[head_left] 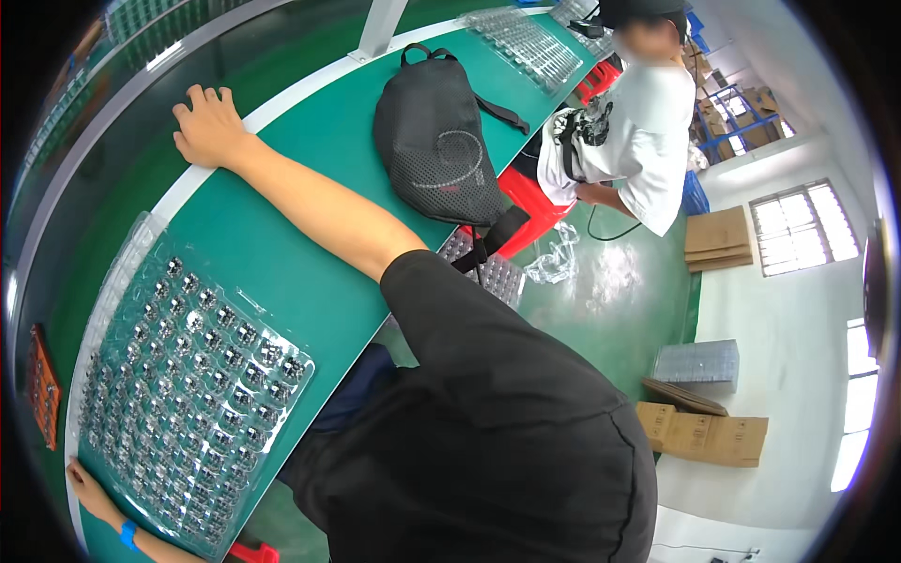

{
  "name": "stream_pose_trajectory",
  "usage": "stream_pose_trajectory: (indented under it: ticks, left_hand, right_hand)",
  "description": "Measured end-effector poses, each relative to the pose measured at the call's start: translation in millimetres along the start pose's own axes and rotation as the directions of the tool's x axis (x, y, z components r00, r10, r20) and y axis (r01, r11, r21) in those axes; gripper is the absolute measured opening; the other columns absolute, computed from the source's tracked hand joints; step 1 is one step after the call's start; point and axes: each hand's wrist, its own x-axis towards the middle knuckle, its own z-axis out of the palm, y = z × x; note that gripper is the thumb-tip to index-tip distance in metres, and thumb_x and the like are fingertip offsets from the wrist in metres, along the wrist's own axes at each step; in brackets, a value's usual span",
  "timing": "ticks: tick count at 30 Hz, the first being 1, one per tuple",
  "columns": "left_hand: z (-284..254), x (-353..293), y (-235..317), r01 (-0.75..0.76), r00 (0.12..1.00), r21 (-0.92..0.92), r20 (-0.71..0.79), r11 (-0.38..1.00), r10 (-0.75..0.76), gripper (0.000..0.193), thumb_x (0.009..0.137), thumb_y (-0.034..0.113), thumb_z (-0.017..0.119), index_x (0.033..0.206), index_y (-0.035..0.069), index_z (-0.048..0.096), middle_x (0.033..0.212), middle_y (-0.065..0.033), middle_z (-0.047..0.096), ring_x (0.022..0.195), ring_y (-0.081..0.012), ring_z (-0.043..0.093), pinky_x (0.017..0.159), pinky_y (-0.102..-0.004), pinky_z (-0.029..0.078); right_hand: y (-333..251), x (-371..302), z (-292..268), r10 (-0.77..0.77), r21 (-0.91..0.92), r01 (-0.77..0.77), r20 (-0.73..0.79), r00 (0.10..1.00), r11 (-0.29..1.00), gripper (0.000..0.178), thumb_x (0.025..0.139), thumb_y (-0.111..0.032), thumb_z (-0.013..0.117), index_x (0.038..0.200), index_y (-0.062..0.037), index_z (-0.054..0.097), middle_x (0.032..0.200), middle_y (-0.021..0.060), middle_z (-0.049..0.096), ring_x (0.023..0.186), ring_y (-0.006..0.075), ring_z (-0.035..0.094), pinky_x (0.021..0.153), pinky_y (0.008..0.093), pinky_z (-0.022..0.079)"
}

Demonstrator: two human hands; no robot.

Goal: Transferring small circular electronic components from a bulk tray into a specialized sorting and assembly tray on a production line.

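My right hand lies over the white rail along the green table's far edge, its fingers spread and nothing held. Down at the lower left, my left hand, with a blue band at the wrist, rests at the same rail beside the tray; its fingers are partly out of sight over the edge, and no object shows in it. Between my two hands lies a clear plastic tray on the table. Rows of small dark and shiny parts sit in its pockets.
A black backpack lies on the table right of my arm. Past it, a person in a white shirt sits on a red stool, near more part-filled trays. Cardboard leans by the wall. An orange object lies beyond the rail.
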Motion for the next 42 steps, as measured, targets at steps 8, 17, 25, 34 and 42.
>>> stream_pose_trajectory:
  ticks: [8,17,25,34,42]
  left_hand:
    - [-3,-11,24,0.025,0.998,-0.014,0.051,1.0,-0.024,0.054,0.109,0.048,0.044,0.133,0.003,0.061,0.119,-0.0195,0.069,0.103,-0.0341,0.064,0.094,-0.039,0.047]
    - [11,1,-12,-0.021,0.999,-0.006,-0.03,1.0,0.021,0.056,0.108,0.05,0.044,0.139,0.005,0.059,0.126,-0.0213,0.067,0.11,-0.0372,0.064,0.096,-0.0398,0.047]
    - [-2,-16,35,0.054,0.998,0.066,0.009,0.996,-0.054,0.054,0.108,0.052,0.043,0.13,0.006,0.063,0.118,-0.0166,0.07,0.105,-0.0321,0.066,0.092,-0.0396,0.047]
    - [-6,-18,26,0.028,0.999,0.016,-0.034,0.999,-0.028,0.055,0.109,0.05,0.045,0.132,0.004,0.062,0.119,-0.018,0.07,0.106,-0.0327,0.066,0.094,-0.0392,0.048]
    - [2,-24,32,-0.023,0.991,-0.048,-0.134,0.999,0.016,0.055,0.108,0.055,0.045,0.116,0.004,0.064,0.091,-0.0123,0.063,0.078,-0.0253,0.054,0.076,-0.0382,0.044]
  right_hand:
    - [6,-3,1,0.013,0.003,-0.013,0.064,0.998,1.0,0.035,0.089,-0.032,0.066,0.105,-0.0024,0.073,0.121,0.0241,0.056,0.117,0.0423,0.052,0.108,0.0604,0.033]
    - [-1,-4,-6,0.074,-0.02,-0.073,0.023,0.997,0.997,0.03,0.088,-0.026,0.068,0.101,-0.0003,0.073,0.123,0.0217,0.056,0.114,0.0364,0.055,0.106,0.0563,0.035]
    - [-1,0,-14,0.072,-0.028,-0.074,-0.089,0.993,0.997,0.041,0.087,-0.022,0.069,0.12,0.0009,0.065,0.126,0.0227,0.055,0.112,0.038,0.059,0.101,0.0515,0.039]
    - [0,-2,-8,0.026,0.0,-0.026,-0.002,1.0,1.0,0.027,0.089,-0.026,0.068,0.097,-0.0011,0.074,0.113,0.0202,0.06,0.109,0.0363,0.057,0.093,0.0502,0.043]
    - [2,-2,-3,0.05,-0.02,-0.049,0.038,0.998,0.999,0.028,0.087,-0.026,0.068,0.097,-0.0004,0.073,0.112,0.0217,0.059,0.108,0.0371,0.057,0.091,0.0508,0.043]
